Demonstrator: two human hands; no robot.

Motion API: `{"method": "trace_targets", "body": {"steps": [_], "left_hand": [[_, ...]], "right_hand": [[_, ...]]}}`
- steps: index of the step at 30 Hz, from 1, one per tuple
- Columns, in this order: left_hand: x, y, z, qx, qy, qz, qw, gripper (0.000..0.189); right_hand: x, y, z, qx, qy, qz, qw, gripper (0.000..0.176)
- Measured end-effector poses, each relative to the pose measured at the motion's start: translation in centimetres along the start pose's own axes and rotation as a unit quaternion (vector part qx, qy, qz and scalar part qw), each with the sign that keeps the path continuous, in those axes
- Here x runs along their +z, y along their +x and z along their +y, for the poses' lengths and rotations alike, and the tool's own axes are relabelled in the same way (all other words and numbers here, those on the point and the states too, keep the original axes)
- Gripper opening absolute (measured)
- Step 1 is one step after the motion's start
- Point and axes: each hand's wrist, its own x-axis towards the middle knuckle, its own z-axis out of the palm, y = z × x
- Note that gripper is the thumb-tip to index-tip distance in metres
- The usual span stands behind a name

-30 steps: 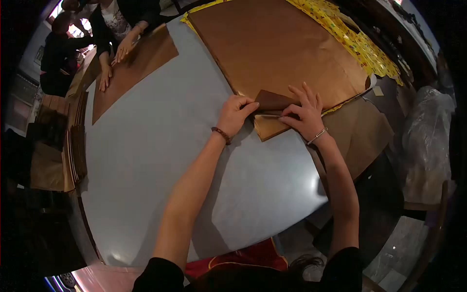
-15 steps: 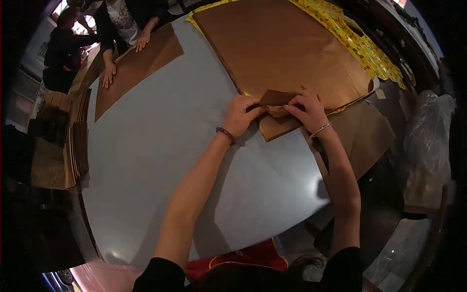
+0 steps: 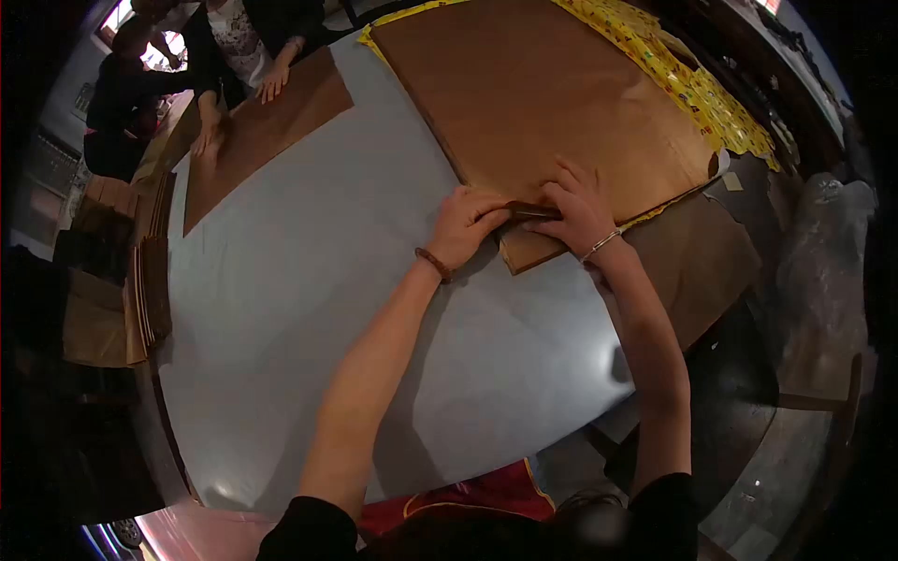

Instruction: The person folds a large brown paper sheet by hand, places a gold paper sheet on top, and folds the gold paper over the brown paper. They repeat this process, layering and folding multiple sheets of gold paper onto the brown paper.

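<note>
A folded piece of brown paper (image 3: 531, 212) lies between my two hands, over the near edge of a large stack of brown paper (image 3: 543, 93). My left hand (image 3: 468, 224) pinches the left end of the folded piece between thumb and fingers. At its right end my right hand (image 3: 575, 210) has the thumb beneath and the fingers bent over it. Below the hands, a smaller brown paper piece (image 3: 531, 251) rests on the grey tabletop (image 3: 299, 299).
Across the table a co-worker's two hands press on a brown sheet (image 3: 281, 131). Another person stands behind at the upper left. Folded brown paper (image 3: 150, 290) is stacked at the left edge. Yellow patterned wrapping (image 3: 645, 47) borders the large stack. Clear plastic (image 3: 823, 271) is at right.
The raised brown flap between my hands has come down into a narrow fold. My right hand has shifted slightly left, its fingers now over the fold. The co-worker's left-side hand has moved slightly up.
</note>
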Motion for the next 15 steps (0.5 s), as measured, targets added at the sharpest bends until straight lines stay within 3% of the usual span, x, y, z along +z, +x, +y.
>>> {"method": "trace_targets", "body": {"steps": [2,5,15], "left_hand": [[0.4,-0.1,-0.3,0.025,0.019,-0.006,0.999,0.023],[0.6,-0.2,0.4,0.055,0.079,0.008,0.995,0.022],[1.5,-0.4,0.6,0.104,0.189,0.029,0.976,0.023]], "right_hand": [[0.9,0.0,0.4,-0.03,0.029,0.053,0.998,0.031],[-0.1,-0.1,-0.1,-0.038,0.025,0.047,0.998,0.027],[-0.2,-0.6,0.6,-0.093,0.023,0.099,0.99,0.029]]}}
